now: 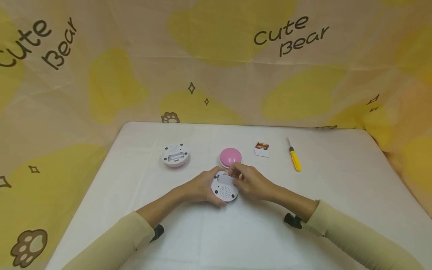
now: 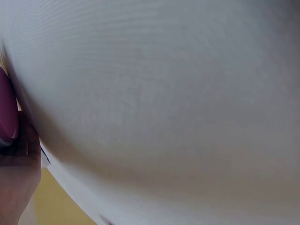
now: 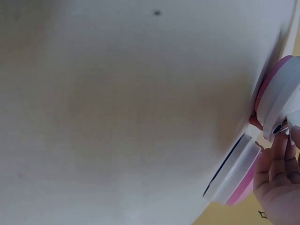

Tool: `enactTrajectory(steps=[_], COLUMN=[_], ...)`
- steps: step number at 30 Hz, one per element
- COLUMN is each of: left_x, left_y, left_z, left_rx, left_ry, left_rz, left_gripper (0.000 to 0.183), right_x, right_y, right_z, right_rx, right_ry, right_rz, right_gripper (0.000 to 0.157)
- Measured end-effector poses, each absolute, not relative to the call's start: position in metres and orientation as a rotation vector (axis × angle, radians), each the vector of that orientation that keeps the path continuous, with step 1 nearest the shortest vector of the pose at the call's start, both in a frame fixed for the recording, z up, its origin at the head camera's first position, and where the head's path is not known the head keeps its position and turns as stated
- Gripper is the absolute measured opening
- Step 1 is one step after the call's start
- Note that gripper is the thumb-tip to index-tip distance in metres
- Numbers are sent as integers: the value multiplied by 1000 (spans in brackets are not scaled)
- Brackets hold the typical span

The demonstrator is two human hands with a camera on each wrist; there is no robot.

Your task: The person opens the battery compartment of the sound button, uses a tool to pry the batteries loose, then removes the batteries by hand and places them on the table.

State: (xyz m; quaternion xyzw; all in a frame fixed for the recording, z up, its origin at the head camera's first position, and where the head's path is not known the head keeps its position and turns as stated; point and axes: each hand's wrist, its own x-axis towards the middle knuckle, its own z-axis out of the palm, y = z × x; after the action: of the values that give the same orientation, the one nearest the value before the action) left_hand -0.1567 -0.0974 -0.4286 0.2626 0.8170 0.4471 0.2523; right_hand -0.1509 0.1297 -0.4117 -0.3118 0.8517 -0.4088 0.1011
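Note:
My left hand [image 1: 204, 186] grips the edge of a round push-button [image 1: 225, 192] with a white underside turned up, showing a speaker grille and dark feet. In the left wrist view, its pink top is beside the left fingers. At its battery compartment, my right hand [image 1: 253, 182] has thumb and fingers bent together. In the right wrist view, those fingers pinch a thin white battery cover [image 3: 294, 119] against the button's base; how far it is seated is hidden. Just beyond the hands, a second push-button [image 1: 231, 156] stands pink side up.
A third button [image 1: 175, 155] lies upside down at the left with its battery compartment uncovered. Farther right are small batteries [image 1: 261, 146] beside a white piece [image 1: 261, 152], then a yellow-handled screwdriver [image 1: 295, 160]. The white table [image 1: 216, 240] ends at a patterned cloth backdrop.

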Motion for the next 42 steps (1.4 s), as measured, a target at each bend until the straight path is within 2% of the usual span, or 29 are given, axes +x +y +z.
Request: enactTrajectory(steps=[13,28,42], left_x=[-156,-156,-157], left_y=[-97,-97,-97], left_z=[-427,-429,-429], left_rx=[659,667,678], left_ry=[2209,2250,2243], left_rz=[1192,1143,1145], left_gripper=[92,96,94], right_x=[-159,-185,-197], right_y=[159,210,226], right_z=[-400,-412,-420], right_rx=[-877,-739,-723], right_ry=[2523,2660,2750], right_rz=[-1211,-1064,-908], right_gripper=[19,15,15])
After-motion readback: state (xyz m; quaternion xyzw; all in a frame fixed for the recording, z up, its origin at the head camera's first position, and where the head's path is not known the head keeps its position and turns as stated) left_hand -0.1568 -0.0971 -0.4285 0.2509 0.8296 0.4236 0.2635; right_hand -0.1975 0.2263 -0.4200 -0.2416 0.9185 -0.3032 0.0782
